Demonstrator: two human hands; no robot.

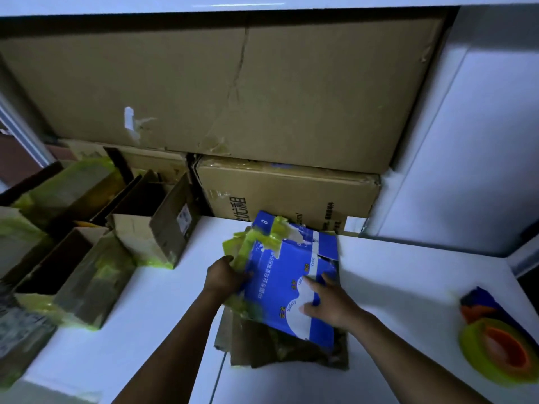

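Note:
A flattened blue and white printed carton [287, 266] with strips of yellow-green tape lies tilted on the white table [408, 272], over flat brown cardboard [262, 345]. My left hand [223, 275] grips the carton's left edge, fingers curled round it. My right hand [326, 301] rests flat on the carton's white patch with fingers spread.
Several open brown boxes taped in yellow-green [87, 258] stand at the left. A large cardboard box [233, 91] sits atop a smaller printed one [291, 193] at the back. A yellow-green tape roll with an orange core [501, 351] lies at the right, beside a white wall.

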